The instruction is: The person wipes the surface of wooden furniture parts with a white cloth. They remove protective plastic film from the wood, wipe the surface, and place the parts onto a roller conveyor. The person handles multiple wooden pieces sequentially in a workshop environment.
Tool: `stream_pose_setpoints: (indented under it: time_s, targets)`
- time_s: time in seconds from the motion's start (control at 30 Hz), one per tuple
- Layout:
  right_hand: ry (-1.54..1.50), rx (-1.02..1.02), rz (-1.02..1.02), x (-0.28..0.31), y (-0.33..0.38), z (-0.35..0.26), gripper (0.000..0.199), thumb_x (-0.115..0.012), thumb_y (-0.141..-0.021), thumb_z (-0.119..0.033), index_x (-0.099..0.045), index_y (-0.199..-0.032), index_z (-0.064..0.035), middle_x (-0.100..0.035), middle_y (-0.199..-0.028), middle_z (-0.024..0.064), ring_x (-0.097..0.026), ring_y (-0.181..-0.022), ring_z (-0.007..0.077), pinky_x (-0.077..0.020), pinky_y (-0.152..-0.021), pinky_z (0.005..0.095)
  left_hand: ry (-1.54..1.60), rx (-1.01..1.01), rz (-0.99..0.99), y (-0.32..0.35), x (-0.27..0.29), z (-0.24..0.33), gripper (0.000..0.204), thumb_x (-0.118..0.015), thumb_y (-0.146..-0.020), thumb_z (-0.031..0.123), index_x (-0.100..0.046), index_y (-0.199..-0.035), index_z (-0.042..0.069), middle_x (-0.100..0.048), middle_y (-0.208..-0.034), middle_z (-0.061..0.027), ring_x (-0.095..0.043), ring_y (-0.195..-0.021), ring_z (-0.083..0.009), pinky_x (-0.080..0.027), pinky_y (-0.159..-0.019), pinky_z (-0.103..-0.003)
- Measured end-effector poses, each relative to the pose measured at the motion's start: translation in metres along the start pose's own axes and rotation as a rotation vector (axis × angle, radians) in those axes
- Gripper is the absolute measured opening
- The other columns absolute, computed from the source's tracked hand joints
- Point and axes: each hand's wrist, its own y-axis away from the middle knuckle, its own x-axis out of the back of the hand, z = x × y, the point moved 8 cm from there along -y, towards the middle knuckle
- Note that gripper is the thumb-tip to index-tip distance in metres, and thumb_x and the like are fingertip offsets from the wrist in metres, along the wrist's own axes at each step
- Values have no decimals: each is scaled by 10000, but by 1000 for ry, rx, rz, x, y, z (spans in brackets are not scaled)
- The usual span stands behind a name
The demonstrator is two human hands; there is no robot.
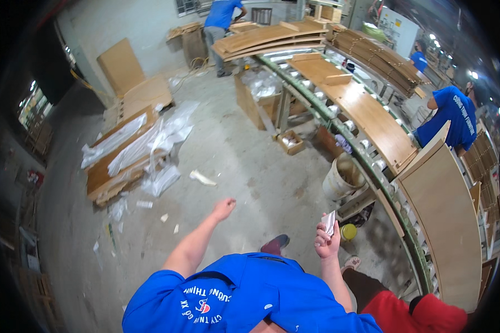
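Since it's got something in it, right hand (326, 245): grasping a whitish folded piece (329, 223), thumb and fingers pinched round it, just left of the near stretch of the conveyor (345, 133). Paper or plastic, honestly can't tell.
Left hand (224, 209): fingers loosely curled, held out over the floor (244, 166), well left of the conveyor. Palm's hidden, so can't say whether it's clenched on anything.
Red top (414, 316): another person, right up by the conveyor's near end.
Yellow-topped jar (348, 232): tucked between the right hand and the conveyor.
Pale curved panel (441, 211): big one, sitting along the near part of the conveyor.
White bucket (336, 182): on the floor, hugging the conveyor's left side, kinda grubby.
Brown panel (366, 111): shiny, lying lengthwise on the conveyor's rollers, with small wood blocks toward its far end.
Long carton (103, 176): well left of the conveyor, with crumpled white wrapping (150, 145) spilling all over it.
Blue-shirted co-worker (450, 116): on the conveyor's right side.
Curved board stack (272, 41): piled at the conveyor's far end.
Second co-worker (222, 19): also in blue, bent over beyond and left of the conveyor's far end.
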Motion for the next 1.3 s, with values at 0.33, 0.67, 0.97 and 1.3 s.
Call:
stream_pose_setpoints:
  time_s: [0.33,0.67,0.97,1.3]
  targets:
    - [130,247,-9,-72,-181,-185,438,-361,-952,-441,-485,-1223,-121,-482,-756,47,-361,-459,87,-250,-405,233,-59,389,-472,-113,-41,13,350,-553,-829,325,-622,-1080,91,-664,-875,-100,-637,-693,-189,-505,-561,-336]
    - [-79,494,-11,-90,-302,-306,468,-343,-955,-433,-470,-1227,-75,-557,-812,85,-403,-450,75,-289,-359,223,-244,-326,-155,-513,-37,183,246,-532,-851,211,-638,-968,23,-639,-897,-203,-621,-866,-347,-485,-751,-413]
    - [-67,913,98,-103,-303,-402,473,-336,-946,-504,-483,-1219,-146,-464,-702,28,-319,-396,73,-246,-354,214,-368,-968,-210,-708,-235,507,309,-541,-868,255,-557,-1131,92,-537,-1178,-133,-441,-1121,-346,-362,-946,-444]
    - [-18,1327,479,-81,-202,-557,470,-396,-916,-541,-544,-966,-97,-567,-737,50,-365,-389,85,-242,-344,215,-803,-818,-8,-772,-323,523,551,-378,-926,445,-316,-1408,186,-258,-1477,-79,-192,-1359,-338,-143,-1082,-521]
